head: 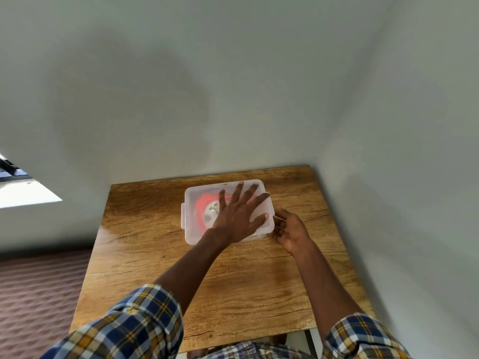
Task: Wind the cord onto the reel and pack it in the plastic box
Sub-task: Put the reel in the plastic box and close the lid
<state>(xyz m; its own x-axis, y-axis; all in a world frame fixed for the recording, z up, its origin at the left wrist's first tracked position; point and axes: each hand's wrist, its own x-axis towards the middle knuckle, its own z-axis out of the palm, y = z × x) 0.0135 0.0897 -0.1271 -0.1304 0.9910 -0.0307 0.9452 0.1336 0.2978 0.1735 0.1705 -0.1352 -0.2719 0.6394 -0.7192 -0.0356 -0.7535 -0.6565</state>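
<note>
A translucent plastic box (193, 229) with its lid on stands at the far middle of the wooden table (160, 268). Through the lid shows the reel (208, 213), white at its hub with orange-red cord wound round it. My left hand (239, 216) lies flat on the lid with fingers spread, pressing down. My right hand (290, 233) is at the box's right side, its fingers curled round the side clip there. The right half of the box's inside is hidden under my left hand.
Grey walls meet in a corner just behind and to the right of the table. A patterned reddish carpet (39, 294) lies to the left. A window (23, 187) shows at the left edge.
</note>
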